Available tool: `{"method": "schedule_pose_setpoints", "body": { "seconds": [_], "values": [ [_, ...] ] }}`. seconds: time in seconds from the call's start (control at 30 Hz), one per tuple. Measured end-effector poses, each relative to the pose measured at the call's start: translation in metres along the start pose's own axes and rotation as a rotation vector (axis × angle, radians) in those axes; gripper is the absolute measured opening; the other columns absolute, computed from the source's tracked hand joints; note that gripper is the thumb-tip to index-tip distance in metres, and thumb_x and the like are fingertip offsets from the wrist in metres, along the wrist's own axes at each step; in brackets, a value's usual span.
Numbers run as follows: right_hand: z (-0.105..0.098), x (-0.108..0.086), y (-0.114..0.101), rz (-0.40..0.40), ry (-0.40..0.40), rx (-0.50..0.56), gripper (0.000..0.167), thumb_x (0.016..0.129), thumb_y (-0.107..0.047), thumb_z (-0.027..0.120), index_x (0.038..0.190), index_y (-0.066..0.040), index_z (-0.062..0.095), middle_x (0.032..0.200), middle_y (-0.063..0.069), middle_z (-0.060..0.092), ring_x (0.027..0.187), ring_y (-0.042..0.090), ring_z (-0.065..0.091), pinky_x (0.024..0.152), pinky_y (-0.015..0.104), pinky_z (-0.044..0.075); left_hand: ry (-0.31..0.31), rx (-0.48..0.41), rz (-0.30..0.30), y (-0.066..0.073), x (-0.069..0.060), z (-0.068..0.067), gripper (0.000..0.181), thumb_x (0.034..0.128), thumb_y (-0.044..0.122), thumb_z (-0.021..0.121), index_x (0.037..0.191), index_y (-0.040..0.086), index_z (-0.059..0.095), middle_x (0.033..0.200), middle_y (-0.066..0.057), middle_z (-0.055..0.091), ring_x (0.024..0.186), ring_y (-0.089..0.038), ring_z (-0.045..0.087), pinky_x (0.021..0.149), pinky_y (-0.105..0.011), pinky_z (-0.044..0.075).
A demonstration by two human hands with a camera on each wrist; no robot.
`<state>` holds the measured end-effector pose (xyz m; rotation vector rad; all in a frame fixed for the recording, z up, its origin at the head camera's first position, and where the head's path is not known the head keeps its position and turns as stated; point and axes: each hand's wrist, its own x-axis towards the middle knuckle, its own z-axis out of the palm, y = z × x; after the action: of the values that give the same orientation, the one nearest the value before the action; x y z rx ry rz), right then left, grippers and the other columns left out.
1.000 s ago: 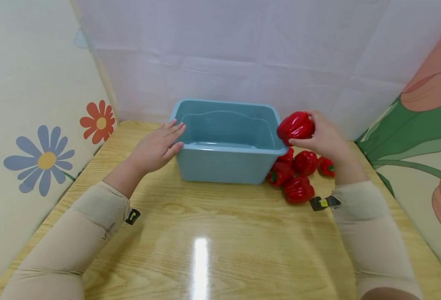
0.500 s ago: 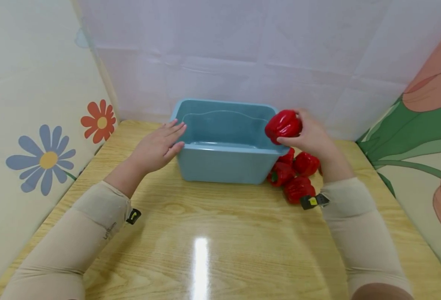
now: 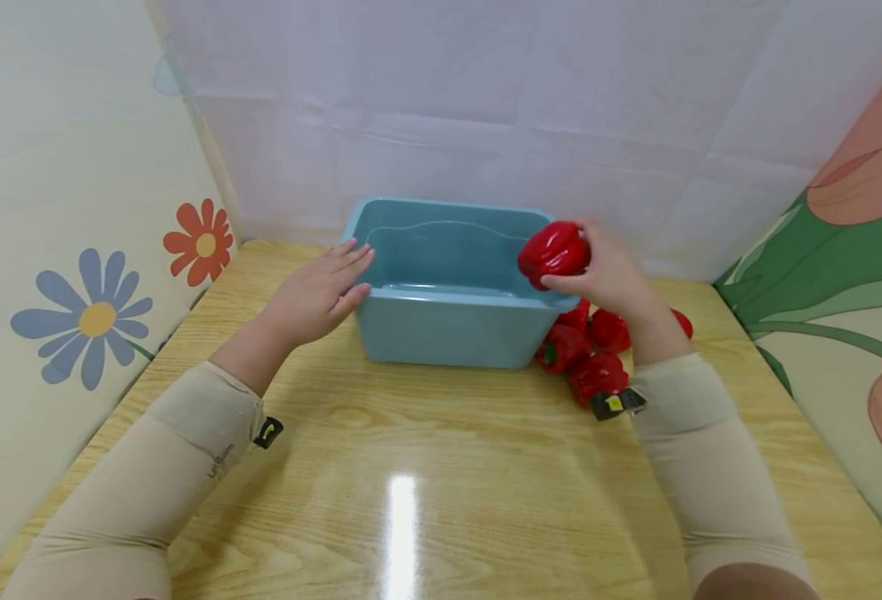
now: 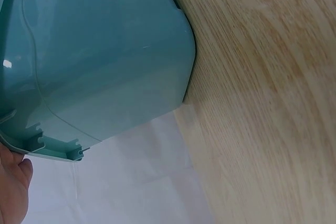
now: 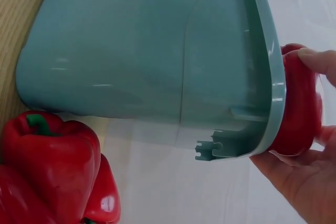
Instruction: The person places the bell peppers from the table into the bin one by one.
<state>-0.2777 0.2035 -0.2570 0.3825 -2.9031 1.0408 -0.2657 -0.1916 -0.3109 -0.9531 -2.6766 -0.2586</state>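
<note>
A red bell pepper (image 3: 553, 252) is held over the right end of a blue plastic bin (image 3: 441, 333) by my right hand (image 3: 606, 271). In the right wrist view, thumb and fingers grip the bell pepper (image 5: 298, 106) just beyond the bin's rim (image 5: 275, 72). On the bin's left rim rests my left hand (image 3: 317, 292), its fingers extended. Only part of that hand (image 4: 13, 187) shows in the left wrist view, at the rim. The bin's visible floor holds nothing.
Several more red bell peppers (image 3: 594, 375) lie on the wooden table (image 3: 321, 500) against the bin's right side, partly behind the right forearm. A white sheet (image 3: 411, 100) hangs behind the bin. Flower-patterned panels (image 3: 96, 317) flank the table.
My right hand has carried the bell pepper leftward, from beside the bin's right rim to above its right end. The left hand stays at the left rim.
</note>
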Motion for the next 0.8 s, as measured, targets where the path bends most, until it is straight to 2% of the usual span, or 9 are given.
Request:
{"method": "schedule_pose_setpoints", "body": {
  "seconds": [0.6,0.7,0.8],
  "values": [
    [-0.0013,-0.0008,-0.0035,0.039,-0.021,0.003,0.092,0.071,-0.039,0.077,0.142,-0.017,0.023,0.135,0.009,0.04,0.118,0.03,0.039,0.085,0.049,0.048,0.016,-0.006,0.011,-0.0016,0.0011,0.0015,0.057,0.098,0.038,0.036,0.144,0.005,0.026,0.147,-0.013,0.028,0.139,-0.025,0.012,0.112,-0.04,0.01],
    [-0.0008,0.0,-0.0033,0.027,-0.036,-0.031,0.091,0.071,-0.038,0.077,0.142,-0.018,0.024,0.135,0.009,0.04,0.118,0.03,0.039,0.085,0.049,0.047,0.014,-0.008,0.011,-0.0019,0.0014,0.0014,0.057,0.0982,0.037,0.035,0.144,0.005,0.026,0.147,-0.014,0.029,0.139,-0.025,0.012,0.112,-0.04,0.01],
    [0.0003,0.0007,-0.0034,0.018,-0.075,-0.022,0.089,0.072,-0.037,0.076,0.143,-0.019,0.025,0.136,0.009,0.039,0.118,0.031,0.041,0.085,0.049,0.048,0.01,-0.008,0.007,-0.0016,0.0011,0.0012,0.057,0.0981,0.038,0.035,0.144,0.005,0.026,0.147,-0.013,0.028,0.14,-0.024,0.012,0.112,-0.04,0.01]
  ]
}}
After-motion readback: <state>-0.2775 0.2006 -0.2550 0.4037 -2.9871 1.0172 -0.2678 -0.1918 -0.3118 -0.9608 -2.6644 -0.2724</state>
